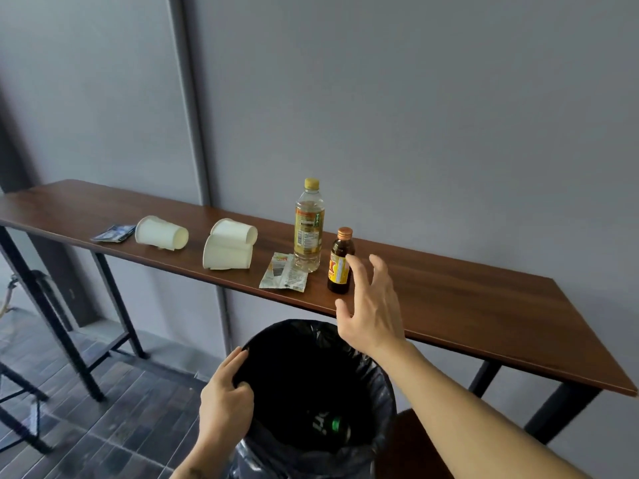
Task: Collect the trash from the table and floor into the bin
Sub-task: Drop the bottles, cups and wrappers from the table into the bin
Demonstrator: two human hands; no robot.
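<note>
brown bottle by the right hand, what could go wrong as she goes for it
1. The right hand reaches open-fingered for the small brown bottle, which stands upright near the table front edge; a clumsy touch could tip it off.
2. The tall clear bottle stands close beside it and might get knocked over.
3. The left hand grips only the bin liner rim, which could slip.

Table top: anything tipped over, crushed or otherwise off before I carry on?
Yes. The paper cups and lie on their sides, the nearer one squashed flat. A crumpled wrapper lies beside the clear bottle. Both bottles, including the brown bottle, stand upright; no spill shows.
</note>
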